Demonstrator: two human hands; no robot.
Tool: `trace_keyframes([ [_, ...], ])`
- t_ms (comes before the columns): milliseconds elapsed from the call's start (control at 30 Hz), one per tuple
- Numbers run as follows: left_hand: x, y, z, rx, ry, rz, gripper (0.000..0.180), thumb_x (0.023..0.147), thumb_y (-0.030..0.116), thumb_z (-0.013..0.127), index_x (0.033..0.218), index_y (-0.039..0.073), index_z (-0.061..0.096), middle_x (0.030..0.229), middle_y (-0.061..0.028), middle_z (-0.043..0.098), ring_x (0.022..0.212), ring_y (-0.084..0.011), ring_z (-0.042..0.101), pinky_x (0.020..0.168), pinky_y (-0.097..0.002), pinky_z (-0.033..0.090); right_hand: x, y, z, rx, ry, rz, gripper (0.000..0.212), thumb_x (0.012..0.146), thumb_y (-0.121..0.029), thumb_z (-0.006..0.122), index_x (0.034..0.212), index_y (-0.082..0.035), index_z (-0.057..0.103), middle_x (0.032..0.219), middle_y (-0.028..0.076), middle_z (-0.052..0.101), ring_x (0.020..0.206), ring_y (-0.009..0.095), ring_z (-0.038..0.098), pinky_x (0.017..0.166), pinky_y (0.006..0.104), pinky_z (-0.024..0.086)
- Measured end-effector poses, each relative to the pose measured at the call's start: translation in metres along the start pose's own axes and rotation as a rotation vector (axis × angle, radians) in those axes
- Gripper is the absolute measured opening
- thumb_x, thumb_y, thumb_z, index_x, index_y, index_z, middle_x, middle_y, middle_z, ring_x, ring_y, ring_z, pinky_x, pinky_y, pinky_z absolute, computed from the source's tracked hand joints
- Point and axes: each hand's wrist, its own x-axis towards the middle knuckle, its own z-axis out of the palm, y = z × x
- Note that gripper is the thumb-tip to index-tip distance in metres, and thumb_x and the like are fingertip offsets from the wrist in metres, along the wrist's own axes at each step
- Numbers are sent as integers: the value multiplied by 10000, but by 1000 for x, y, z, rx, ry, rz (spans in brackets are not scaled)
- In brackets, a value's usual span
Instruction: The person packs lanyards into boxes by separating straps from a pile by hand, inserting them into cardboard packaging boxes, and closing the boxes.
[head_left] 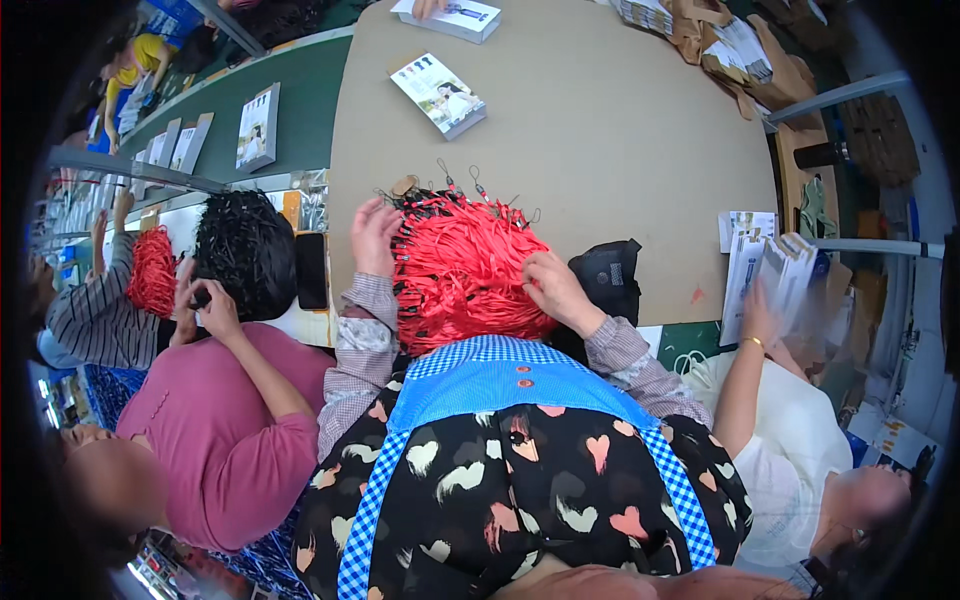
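Note:
A large bundle of red wrist straps (pixel 465 270) lies on the table edge right against my apron. Thin black cord loops and small black clips stick out along its far side, and some black straps show at its far left. Against the bundle's left side rests my left hand (pixel 375 238), its fingers stretched out and slightly bent. My right hand (pixel 560 292) is at the bundle's right side, fingers curled in and pinched at the red straps; its fingertips are partly hidden. A black pouch-like item (pixel 608 278) lies just beyond my right hand.
Printed white boxes (pixel 440 95) lie on the tan table (pixel 620 140); another person's hand touches the farthest. At left, a person in pink works beside black straps (pixel 245 245) and a black phone (pixel 312 271). At right, a person in white handles boxes (pixel 785 275).

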Motion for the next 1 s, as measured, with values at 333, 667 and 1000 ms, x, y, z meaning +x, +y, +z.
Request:
trace_keyframes([
  [333,-120,30,146,296,-1130,173,658,797,125,582,1360,11,261,1180,-122,491,1170,-210,417,1014,-350,291,16,-98,-124,464,304,-149,58,743,5,579,777,-9,533,982,123,566,987,238,539,818,341,436],
  [667,-121,44,127,258,-899,-106,195,923,199,437,900,24,521,763,-13,564,714,-77,521,615,-193,410,2,-8,-148,1751,600,-59,81,916,-123,446,951,-73,500,708,14,453,642,135,462,701,290,431],
  [1000,-117,36,139,522,-818,143,175,922,145,429,836,27,524,749,5,508,721,-81,473,686,-228,400,49,-34,-27,1015,87,13,749,688,-40,673,1326,-38,282,1144,71,489,964,107,495,822,268,436],
])
